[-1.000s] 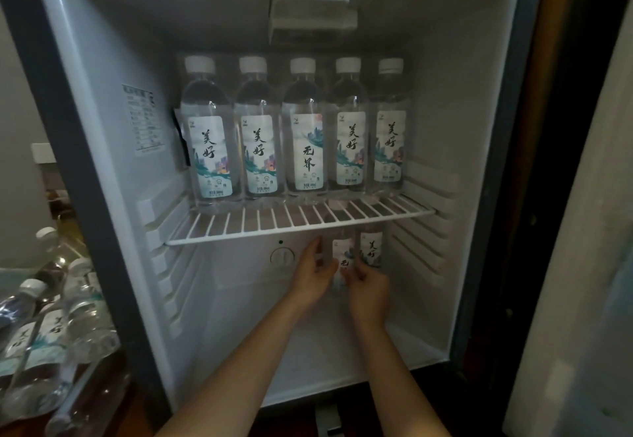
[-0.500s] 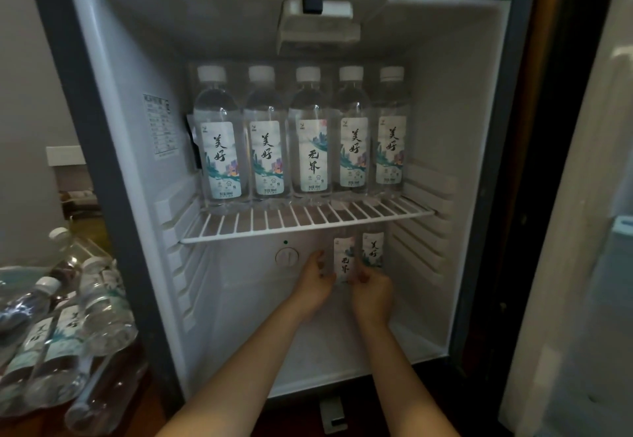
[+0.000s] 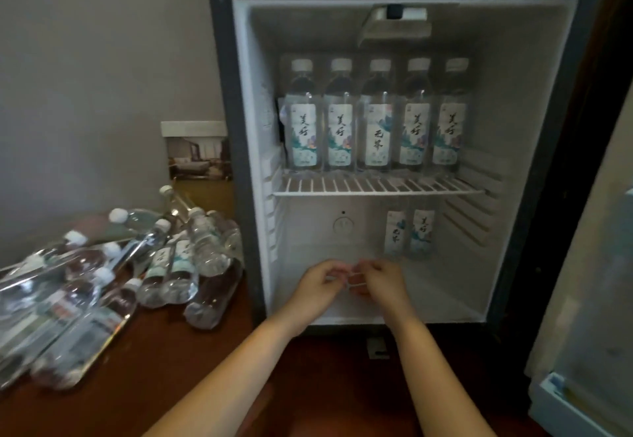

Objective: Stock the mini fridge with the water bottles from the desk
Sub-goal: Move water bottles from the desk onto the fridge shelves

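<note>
Clear plastic: five shelf bottles [image 3: 377, 128], two lower bottles [image 3: 422, 232]; left hand [image 3: 317, 287], right hand [image 3: 383, 280] grip blurred, unreadable.

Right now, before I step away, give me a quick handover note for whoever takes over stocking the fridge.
Hands: left hand and right hand are at the front of the fridge's lower compartment, fingers curled and clear of the bottles. Whether they pinch anything is unclear.
Done: five bottles upright on the top shelf, two bottles upright below, back right.
To do: the pile of bottles lying on the desk, left of the fridge.
</note>
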